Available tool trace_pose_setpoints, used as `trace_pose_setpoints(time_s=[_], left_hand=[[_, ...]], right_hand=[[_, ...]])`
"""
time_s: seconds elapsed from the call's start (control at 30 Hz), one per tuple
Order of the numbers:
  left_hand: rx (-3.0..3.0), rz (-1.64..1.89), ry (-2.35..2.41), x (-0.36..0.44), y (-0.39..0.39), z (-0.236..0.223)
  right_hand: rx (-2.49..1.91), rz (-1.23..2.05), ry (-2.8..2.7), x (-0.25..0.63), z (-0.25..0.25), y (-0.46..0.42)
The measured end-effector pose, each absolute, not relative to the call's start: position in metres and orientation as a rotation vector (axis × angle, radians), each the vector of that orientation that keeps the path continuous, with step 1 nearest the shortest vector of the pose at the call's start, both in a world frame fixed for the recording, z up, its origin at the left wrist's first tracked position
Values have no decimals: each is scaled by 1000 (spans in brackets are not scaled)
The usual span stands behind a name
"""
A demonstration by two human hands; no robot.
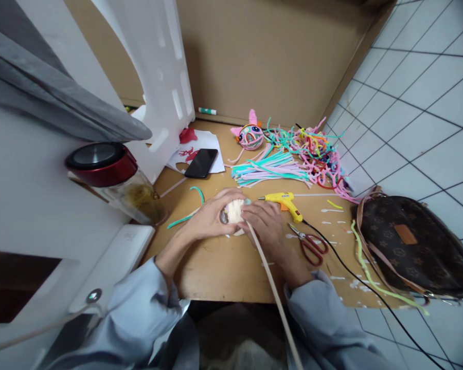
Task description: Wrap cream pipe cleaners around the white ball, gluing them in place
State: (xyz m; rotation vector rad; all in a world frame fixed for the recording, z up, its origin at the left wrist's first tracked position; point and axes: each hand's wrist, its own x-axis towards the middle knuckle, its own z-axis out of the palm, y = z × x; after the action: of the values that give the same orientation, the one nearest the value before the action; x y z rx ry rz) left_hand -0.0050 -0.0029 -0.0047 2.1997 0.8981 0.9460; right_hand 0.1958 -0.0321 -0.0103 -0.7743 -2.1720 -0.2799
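Note:
My left hand (212, 213) is wrapped around the side of a small round ball (236, 210) with cream pipe cleaner wound over its middle. Patches of a shiny, clear-looking surface show at its left side. My right hand (265, 221) presses its fingers on the ball's right side and pinches a long cream pipe cleaner (272, 285), whose free length runs down past the table edge toward my lap. Just beyond my right hand lies a yellow hot glue gun (283, 199). Red-handled scissors (312, 246) rest to the right of that wrist.
Behind the hands lie a bundle of teal and lilac pipe cleaners (270, 172), a tangled colourful pile (312, 146) and a pink-eared ball figure (250, 136). A phone (201, 163) and glass bottle (127, 190) stand left; a brown handbag (420, 252) sits right, near the glue gun's cord (347, 264).

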Motion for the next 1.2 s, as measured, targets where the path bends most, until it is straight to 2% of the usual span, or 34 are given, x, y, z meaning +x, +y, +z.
trace_pose_setpoints(time_s=[0.47,1.2], left_hand=[[2218,934,906,-5,-4,-5],[2205,917,900,-9,-3,-5]], right_hand=[[-778,-324,-2133,195,-15,-26],[-855,-192,-1901,192,-15,-28]])
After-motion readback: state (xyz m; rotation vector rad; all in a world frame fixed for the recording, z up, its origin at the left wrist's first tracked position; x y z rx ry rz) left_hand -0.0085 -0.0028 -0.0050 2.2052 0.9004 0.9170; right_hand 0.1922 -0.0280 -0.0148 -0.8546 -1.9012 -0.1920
